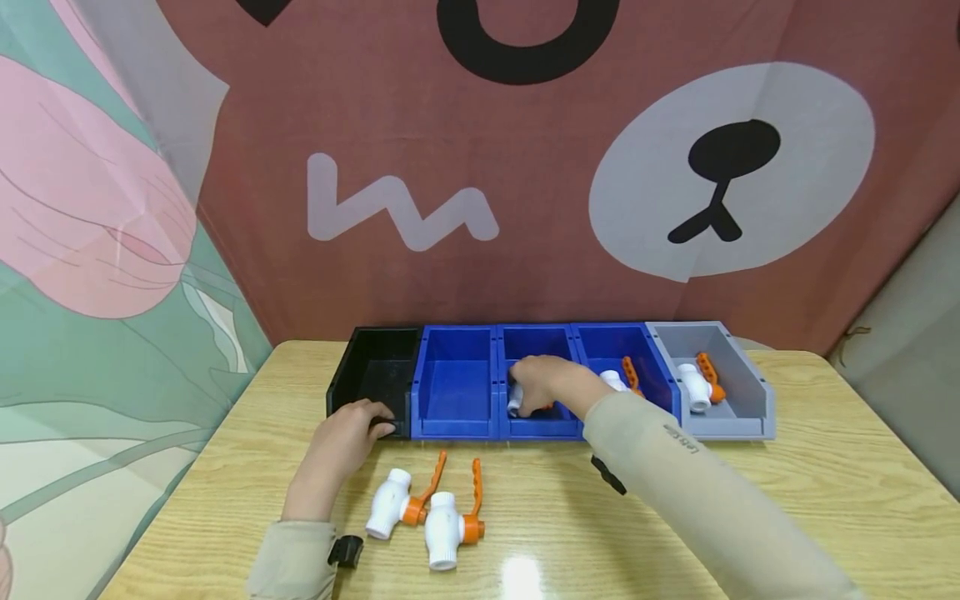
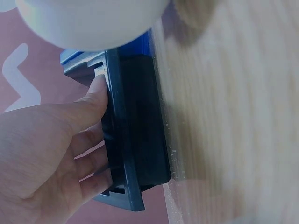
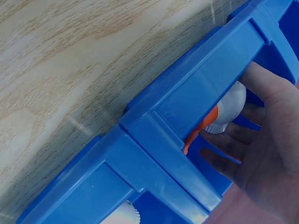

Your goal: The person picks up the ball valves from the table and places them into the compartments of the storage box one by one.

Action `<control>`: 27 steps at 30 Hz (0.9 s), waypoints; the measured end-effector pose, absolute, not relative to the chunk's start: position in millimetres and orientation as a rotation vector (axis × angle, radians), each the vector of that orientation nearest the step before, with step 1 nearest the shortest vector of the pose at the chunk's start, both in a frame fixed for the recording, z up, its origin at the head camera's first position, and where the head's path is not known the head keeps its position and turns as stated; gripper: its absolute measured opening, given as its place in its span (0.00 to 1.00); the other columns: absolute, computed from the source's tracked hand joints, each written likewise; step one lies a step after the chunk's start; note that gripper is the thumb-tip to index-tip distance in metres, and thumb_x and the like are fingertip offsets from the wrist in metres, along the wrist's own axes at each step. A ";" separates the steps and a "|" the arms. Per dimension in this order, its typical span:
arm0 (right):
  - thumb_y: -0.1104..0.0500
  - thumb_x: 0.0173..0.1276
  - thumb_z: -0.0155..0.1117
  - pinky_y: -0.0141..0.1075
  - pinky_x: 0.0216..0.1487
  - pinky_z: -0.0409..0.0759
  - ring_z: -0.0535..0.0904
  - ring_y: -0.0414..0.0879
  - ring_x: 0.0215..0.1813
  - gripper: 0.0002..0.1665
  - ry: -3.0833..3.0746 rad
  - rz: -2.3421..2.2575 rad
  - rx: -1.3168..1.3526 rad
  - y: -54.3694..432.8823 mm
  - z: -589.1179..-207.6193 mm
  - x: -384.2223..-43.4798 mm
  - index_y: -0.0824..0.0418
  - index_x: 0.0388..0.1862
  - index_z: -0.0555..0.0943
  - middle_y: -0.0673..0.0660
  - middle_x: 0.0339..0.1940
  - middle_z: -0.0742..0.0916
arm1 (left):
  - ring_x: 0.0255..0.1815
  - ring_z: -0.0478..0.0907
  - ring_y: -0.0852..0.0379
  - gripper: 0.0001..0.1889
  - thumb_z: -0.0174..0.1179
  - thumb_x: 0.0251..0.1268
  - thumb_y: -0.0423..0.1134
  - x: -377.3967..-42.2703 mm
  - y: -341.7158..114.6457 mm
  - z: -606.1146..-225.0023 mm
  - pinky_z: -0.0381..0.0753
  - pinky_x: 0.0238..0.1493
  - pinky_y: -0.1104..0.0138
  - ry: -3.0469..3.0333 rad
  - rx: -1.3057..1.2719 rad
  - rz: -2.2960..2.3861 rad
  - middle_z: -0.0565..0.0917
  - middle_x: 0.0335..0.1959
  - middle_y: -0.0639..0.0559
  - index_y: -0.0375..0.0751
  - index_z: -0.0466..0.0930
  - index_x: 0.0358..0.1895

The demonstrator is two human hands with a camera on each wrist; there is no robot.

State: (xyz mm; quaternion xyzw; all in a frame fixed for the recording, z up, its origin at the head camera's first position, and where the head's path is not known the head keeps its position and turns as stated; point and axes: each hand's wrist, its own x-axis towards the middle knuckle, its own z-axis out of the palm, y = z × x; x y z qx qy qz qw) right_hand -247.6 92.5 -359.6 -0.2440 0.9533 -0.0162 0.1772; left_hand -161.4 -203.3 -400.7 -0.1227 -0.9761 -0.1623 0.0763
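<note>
So, the right hand [image 1: 538, 382] is down inside the middle blue bin [image 1: 536, 430], and its grip is narrow, thumb on one side and fingers curled round the other side of a white ball valve [image 3: 233, 101]. That valve's orange handle [image 3: 202, 127] pokes out low behind the bin's front wall, and the thumb tip is hidden back there too. The left hand [image 1: 349, 435] is over at the black bin [image 1: 386, 365] on the far left of the row, resting on the front rim [image 2: 119, 126] with the thumb toward one end and the fingers spread along it, so that grip is fairly wide and loose. Between those two sits the left blue bin [image 1: 457, 375]. Going the other way, the right blue bin [image 1: 611, 343] has a partly hidden valve [image 1: 612, 380] in it, with the right sleeve [image 1: 697, 492] blocking some of the view, and the grey bin [image 1: 727, 428] at the end holds another valve [image 1: 695, 389], orange handle leaning back. Two more of the same, a left loose valve [image 1: 387, 504] and a right loose valve [image 1: 442, 533], lie just beside each other on the wood-grain bench [image 1: 555, 500], in front of the black and left blue bins, handles pointing toward the row. Behind everything hangs a brown backdrop [image 1: 525, 275] with a cartoon muzzle.
</note>
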 end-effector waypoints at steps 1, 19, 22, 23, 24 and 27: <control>0.54 0.60 0.75 0.40 0.43 0.78 0.75 0.47 0.38 0.25 2.698 -0.046 -0.689 92.4 -359.7 -247.4 0.61 0.54 0.79 0.53 0.40 0.81 | 0.45 0.83 0.45 0.06 0.66 0.66 0.37 -161.4 -203.2 -400.7 0.82 0.48 0.51 -2.927 -0.366 -0.486 0.84 0.39 0.48 0.41 0.87 0.42; 0.52 0.59 0.75 0.43 0.45 0.79 0.75 0.47 0.40 0.32 2.721 -0.005 -0.717 95.9 -360.5 -245.4 0.60 0.61 0.78 0.54 0.45 0.83 | 0.45 0.83 0.45 0.06 0.66 0.66 0.37 -160.2 -203.7 -400.0 0.82 0.48 0.51 -2.931 -0.376 -0.482 0.84 0.39 0.48 0.41 0.87 0.42; 0.51 0.59 0.75 0.43 0.45 0.79 0.76 0.47 0.40 0.30 2.725 0.008 -0.739 97.0 -360.6 -245.3 0.59 0.59 0.79 0.53 0.43 0.82 | 0.45 0.82 0.45 0.06 0.66 0.66 0.37 -160.4 -203.8 -400.2 0.82 0.48 0.50 -2.932 -0.380 -0.485 0.84 0.39 0.48 0.41 0.87 0.42; 0.51 0.59 0.75 0.43 0.45 0.79 0.76 0.47 0.40 0.30 2.726 0.011 -0.747 97.5 -360.6 -245.4 0.59 0.58 0.79 0.53 0.42 0.82 | 0.45 0.82 0.45 0.06 0.66 0.66 0.37 -160.4 -203.8 -400.2 0.82 0.48 0.50 -2.931 -0.380 -0.486 0.85 0.40 0.48 0.41 0.87 0.42; 0.51 0.58 0.76 0.43 0.45 0.79 0.76 0.47 0.40 0.29 2.728 0.010 -0.755 98.1 -360.5 -245.5 0.59 0.57 0.79 0.53 0.42 0.83 | 0.45 0.82 0.45 0.06 0.66 0.66 0.37 -160.4 -203.8 -400.2 0.82 0.48 0.50 -2.931 -0.381 -0.486 0.85 0.40 0.48 0.41 0.87 0.42; 0.49 0.58 0.76 0.43 0.45 0.79 0.77 0.47 0.41 0.32 2.732 0.002 -0.770 99.8 -358.8 -244.1 0.59 0.59 0.79 0.53 0.43 0.83 | 0.45 0.83 0.45 0.06 0.65 0.66 0.37 -160.2 -203.8 -399.9 0.82 0.48 0.51 -2.930 -0.380 -0.485 0.85 0.40 0.48 0.41 0.87 0.42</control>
